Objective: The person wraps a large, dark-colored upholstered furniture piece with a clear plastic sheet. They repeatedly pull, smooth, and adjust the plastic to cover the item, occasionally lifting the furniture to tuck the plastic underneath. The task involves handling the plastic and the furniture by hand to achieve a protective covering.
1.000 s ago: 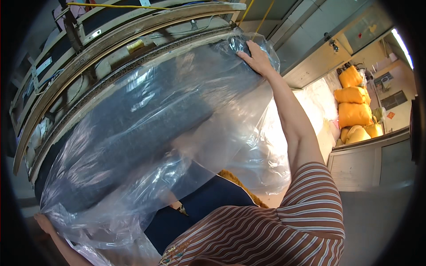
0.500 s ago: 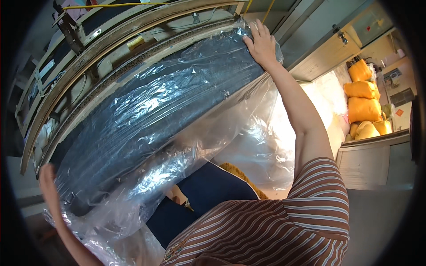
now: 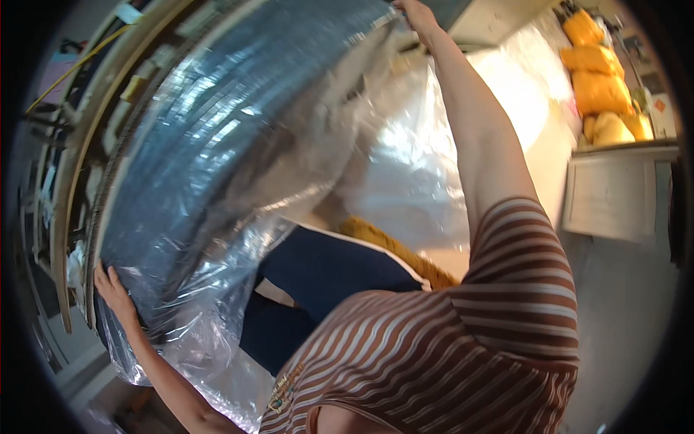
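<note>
The left hand (image 3: 118,295) lies over the near left end of the dark surface, its fingers extended and laid on the clear plastic sheet (image 3: 289,166) rather than clenched. The right hand (image 3: 418,16) is at the far end, reaching to the top of the view; its fingertips meet the sheet's edge there, but blur and the picture's edge hide them, so I cannot tell whether they pinch the film or only press on it.

Between the 2 hands, the sheet covers the dark surface (image 3: 195,123), fairly flat along the rail side and wrinkled nearer the body. Its loose part hangs in folds in front of the person's dark trousers (image 3: 340,264) and to the right, beneath the outstretched arm.

The step in hand looks like spreading the film along its length and smoothing it. The next move seems to call for keeping both ends in place while the slack between them is drawn out evenly, without dragging the film askew.

Farther out, a long wooden rail (image 3: 79,137) runs along the left, a mustard-coloured plush edge (image 3: 394,246) shows beside the trousers, and yellow sacks (image 3: 600,90) are stacked at upper right.
</note>
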Motion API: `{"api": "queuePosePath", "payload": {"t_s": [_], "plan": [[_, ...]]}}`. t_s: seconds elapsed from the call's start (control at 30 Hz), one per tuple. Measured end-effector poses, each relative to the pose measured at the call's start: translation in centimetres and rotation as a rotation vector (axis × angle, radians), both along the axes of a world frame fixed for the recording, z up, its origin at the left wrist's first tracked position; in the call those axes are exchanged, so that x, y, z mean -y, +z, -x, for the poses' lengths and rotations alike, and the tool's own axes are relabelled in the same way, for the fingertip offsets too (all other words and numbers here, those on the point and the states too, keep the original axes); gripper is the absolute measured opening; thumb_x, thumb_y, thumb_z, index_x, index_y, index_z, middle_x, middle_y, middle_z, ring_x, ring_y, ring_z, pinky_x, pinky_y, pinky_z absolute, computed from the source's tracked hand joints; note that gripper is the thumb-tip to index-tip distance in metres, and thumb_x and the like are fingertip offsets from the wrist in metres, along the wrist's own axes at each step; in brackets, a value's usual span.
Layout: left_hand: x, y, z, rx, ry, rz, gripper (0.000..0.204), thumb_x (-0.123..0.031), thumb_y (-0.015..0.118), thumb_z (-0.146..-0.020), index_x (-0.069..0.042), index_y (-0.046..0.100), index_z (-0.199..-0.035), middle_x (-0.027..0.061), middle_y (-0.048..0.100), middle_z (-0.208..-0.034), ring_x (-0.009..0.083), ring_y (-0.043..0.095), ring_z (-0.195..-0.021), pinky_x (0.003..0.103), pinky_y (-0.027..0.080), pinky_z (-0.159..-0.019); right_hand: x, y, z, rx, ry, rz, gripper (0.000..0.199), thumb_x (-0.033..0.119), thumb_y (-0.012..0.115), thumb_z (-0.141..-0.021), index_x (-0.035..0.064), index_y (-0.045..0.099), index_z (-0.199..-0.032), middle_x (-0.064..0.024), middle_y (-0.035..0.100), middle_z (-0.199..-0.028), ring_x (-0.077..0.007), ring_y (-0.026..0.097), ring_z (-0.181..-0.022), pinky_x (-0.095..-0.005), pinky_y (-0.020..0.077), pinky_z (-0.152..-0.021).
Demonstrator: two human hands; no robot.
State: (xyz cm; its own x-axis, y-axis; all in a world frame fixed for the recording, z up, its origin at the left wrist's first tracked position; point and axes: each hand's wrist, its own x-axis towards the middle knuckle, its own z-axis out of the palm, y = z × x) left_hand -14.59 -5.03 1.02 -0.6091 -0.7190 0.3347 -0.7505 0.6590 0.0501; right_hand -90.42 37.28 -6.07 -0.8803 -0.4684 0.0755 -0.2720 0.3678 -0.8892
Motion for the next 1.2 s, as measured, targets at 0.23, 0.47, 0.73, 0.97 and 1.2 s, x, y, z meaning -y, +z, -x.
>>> {"api": "queuePosePath", "payload": {"t_s": [0.23,0.47,0.73,0.97,1.2], "plan": [[0.8,-0.4,1.8,-0.016,-0.038,-0.040,0.048,-0.033,0.037,-0.100,-0.002,0.043,-0.136,0.0212,0.042,-0.136,0.0342,0.037,-0.127,0.041,0.026,-0.106,-13.1,-19.9,-6.0,0.299,-0.339,-0.466,0.042,0.043,0.057,-0.089,0.0015,0.062,-0.087,-0.0094,0.065,-0.072,-0.0163,0.061,-0.056,-0.0321,0.0519,-0.052],[0.9,0.1,1.3,0.007,-0.039,-0.021,0.048,-0.032,0.037,-0.100,-0.001,0.043,-0.136,0.0219,0.043,-0.136,0.0343,0.038,-0.127,0.040,0.026,-0.107,-8.8,-21.4,-14.6,0.366,-0.438,-0.788,0.055,0.054,0.058,-0.084,0.0004,0.063,-0.093,-0.0156,0.067,-0.088,-0.0265,0.066,-0.086,-0.0402,0.0513,-0.077],[1.2,-0.1,1.7,-0.015,-0.066,-0.023,0.048,-0.033,0.039,-0.100,-0.001,0.044,-0.135,0.0217,0.044,-0.135,0.0346,0.040,-0.125,0.040,0.027,-0.106,-15.4,-23.4,-14.4,0.358,-0.388,-0.797,0.031,0.029,0.055,-0.089,0.0002,0.058,-0.099,-0.0156,0.065,-0.101,-0.0257,0.064,-0.097,-0.0375,0.0522,-0.078],[2.2,-0.7,0.8,-0.020,-0.057,-0.007,0.047,-0.033,0.040,-0.099,-0.001,0.046,-0.133,0.0219,0.045,-0.133,0.0345,0.041,-0.124,0.040,0.029,-0.105,-20.4,-21.4,-17.2,0.863,-0.787,0.662,0.015,0.001,0.041,-0.085,-0.0014,0.053,-0.094,-0.0094,0.056,-0.074,-0.0197,0.058,-0.066,-0.0331,0.0509,-0.059],[-2.5,2.1,7.8,-0.038,-0.078,0.341,0.040,-0.022,0.049,-0.097,0.000,0.050,-0.129,0.0185,0.054,-0.123,0.0330,0.051,-0.114,0.038,0.039,-0.099,-18.9,-8.6,-23.0,0.625,-0.278,0.584,0.011,0.012,0.043,-0.093,0.0095,0.052,-0.096,0.0020,0.049,-0.073,-0.0074,0.043,-0.062,-0.0227,0.0367,-0.054]]}}
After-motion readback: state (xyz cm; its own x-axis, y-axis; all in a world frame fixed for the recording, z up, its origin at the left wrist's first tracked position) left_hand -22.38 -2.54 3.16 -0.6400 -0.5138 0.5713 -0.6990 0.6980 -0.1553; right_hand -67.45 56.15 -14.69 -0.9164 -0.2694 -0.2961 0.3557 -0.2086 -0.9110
